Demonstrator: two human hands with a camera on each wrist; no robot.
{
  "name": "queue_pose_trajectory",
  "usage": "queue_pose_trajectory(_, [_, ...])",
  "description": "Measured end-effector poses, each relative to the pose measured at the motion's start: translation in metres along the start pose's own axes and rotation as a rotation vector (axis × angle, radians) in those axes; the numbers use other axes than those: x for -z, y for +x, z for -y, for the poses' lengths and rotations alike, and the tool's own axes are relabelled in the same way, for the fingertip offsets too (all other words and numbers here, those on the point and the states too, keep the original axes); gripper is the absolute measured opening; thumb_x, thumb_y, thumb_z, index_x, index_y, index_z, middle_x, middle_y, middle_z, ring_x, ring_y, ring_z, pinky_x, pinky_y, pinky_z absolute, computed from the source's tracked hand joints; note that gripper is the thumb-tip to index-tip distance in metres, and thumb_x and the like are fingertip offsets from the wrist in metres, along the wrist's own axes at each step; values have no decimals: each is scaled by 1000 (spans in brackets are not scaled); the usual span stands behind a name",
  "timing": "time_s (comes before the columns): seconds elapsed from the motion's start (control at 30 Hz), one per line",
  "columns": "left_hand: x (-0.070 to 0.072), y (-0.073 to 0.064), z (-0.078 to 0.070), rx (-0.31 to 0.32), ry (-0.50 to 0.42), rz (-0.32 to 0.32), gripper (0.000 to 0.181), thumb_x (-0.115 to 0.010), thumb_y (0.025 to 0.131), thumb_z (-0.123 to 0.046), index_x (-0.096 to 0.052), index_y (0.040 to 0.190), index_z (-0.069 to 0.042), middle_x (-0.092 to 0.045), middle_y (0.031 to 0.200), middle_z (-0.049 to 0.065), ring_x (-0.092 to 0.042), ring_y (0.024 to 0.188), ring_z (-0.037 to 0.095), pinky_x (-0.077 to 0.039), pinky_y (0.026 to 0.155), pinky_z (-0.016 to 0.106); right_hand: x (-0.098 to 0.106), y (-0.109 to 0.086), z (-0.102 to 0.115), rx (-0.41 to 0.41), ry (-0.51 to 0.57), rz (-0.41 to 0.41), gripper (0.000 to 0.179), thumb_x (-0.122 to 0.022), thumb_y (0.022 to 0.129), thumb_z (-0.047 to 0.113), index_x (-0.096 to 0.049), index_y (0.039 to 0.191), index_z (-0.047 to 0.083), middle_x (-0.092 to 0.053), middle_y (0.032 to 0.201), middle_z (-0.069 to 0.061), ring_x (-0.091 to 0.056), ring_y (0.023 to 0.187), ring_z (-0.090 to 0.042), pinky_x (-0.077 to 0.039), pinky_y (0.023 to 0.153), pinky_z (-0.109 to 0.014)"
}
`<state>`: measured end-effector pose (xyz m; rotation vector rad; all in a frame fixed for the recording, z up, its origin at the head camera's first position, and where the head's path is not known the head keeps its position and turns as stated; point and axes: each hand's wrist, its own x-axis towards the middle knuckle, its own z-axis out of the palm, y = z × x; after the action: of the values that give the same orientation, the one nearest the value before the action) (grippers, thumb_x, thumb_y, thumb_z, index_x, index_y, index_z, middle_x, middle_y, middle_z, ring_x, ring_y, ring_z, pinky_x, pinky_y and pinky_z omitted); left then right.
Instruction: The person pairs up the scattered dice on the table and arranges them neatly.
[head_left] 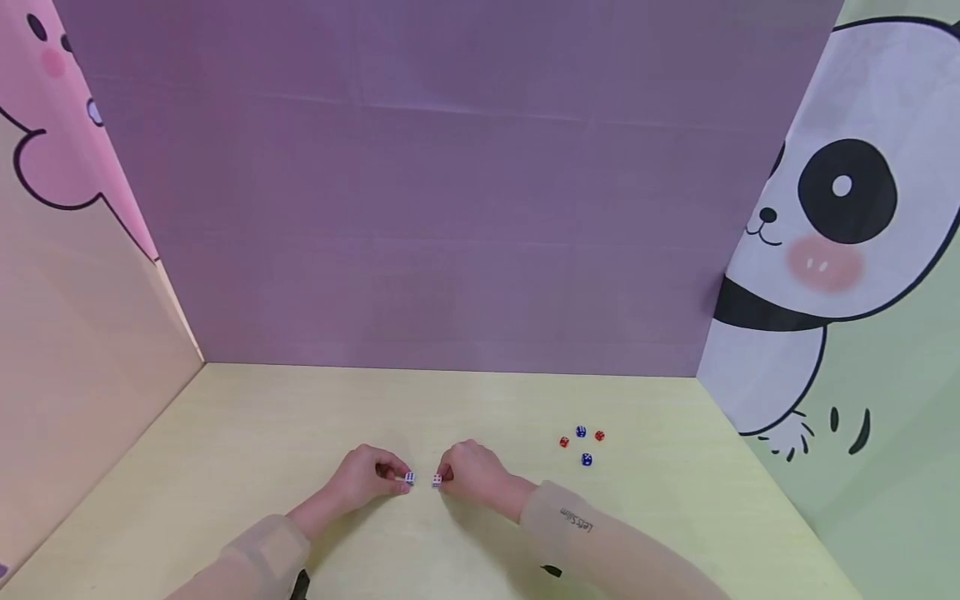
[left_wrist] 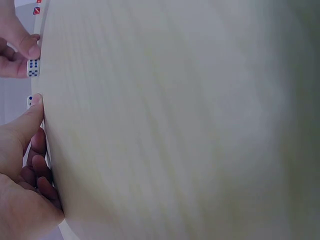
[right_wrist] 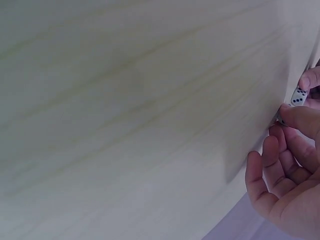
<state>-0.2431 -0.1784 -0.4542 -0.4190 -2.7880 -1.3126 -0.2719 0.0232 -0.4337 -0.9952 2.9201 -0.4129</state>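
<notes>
In the head view two white dice with dark dots stand close together at the middle of the table (head_left: pixel 360 400), a narrow gap between them. My left hand (head_left: pixel 366 477) pinches the left white die (head_left: pixel 409 477) between thumb and fingers. Across from it, my right hand (head_left: pixel 474 472) pinches the other white die (head_left: pixel 437 481). The left wrist view shows two dotted faces of the right hand's die (left_wrist: pixel 33 68); the left thumb partly covers its own die (left_wrist: pixel 29 101). From the right wrist, the left hand's die (right_wrist: pixel 299 96) shows, while the right fingers mostly hide theirs.
To the right of my right hand lie two red dice (head_left: pixel 564 442) and two blue dice (head_left: pixel 587 459), loosely grouped. A purple panel (head_left: pixel 450 208) rises behind the table, with a pink side wall (head_left: pixel 82 333) at left and a panda-printed wall (head_left: pixel 862 350) at right.
</notes>
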Motion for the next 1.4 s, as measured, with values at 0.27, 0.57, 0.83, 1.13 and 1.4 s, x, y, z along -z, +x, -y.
queue_pose_trajectory(0.27, [0, 1, 3, -15, -12, 0, 13, -81, 72, -14, -73, 81, -8, -56, 64, -3, -45, 61, 8, -36, 59, 21, -7, 12, 9, 14, -7, -25, 7, -77, 79, 19, -74, 82, 13, -65, 71, 9, -50, 64, -2, -43, 61, -16])
queue_pose_trajectory(0.57, [1, 1, 1, -31, -22, 4, 13, -81, 72, -11, -73, 81, -5, -56, 64, -2, -45, 61, 8, -35, 58, 21, -5, 14, 18, 16, 10, -25, 8, -77, 79, 19, -74, 82, 12, -65, 72, 8, -50, 63, -1, -44, 60, -15])
queue_pose_trajectory(0.83, [1, 1, 2, -29, -22, 2, 14, -81, 72, -13, -73, 82, -6, -56, 64, -2, -45, 61, 8, -36, 58, 21, -5, 13, 17, 11, 57, -21, 7, -77, 79, 17, -75, 82, 11, -66, 72, 8, -50, 62, 0, -43, 59, -14])
queue_pose_trajectory(1.13, [0, 1, 4, -9, -20, 0, 14, -81, 72, -12, -73, 82, -6, -56, 66, -3, -46, 62, 10, -36, 58, 20, -5, 2, 3, 8, 92, -3, 13, -79, 76, 17, -75, 87, 11, -66, 75, 8, -52, 64, 0, -45, 64, -15])
queue_pose_trajectory(1.4, [-2, 2, 3, 43, -36, 1, 16, -81, 71, -13, -74, 84, -7, -56, 67, -2, -46, 65, 11, -37, 59, 21, 6, -23, -22, 42, 137, 12, 13, -78, 77, 14, -75, 89, 11, -68, 80, 8, -54, 69, 3, -46, 68, -14])
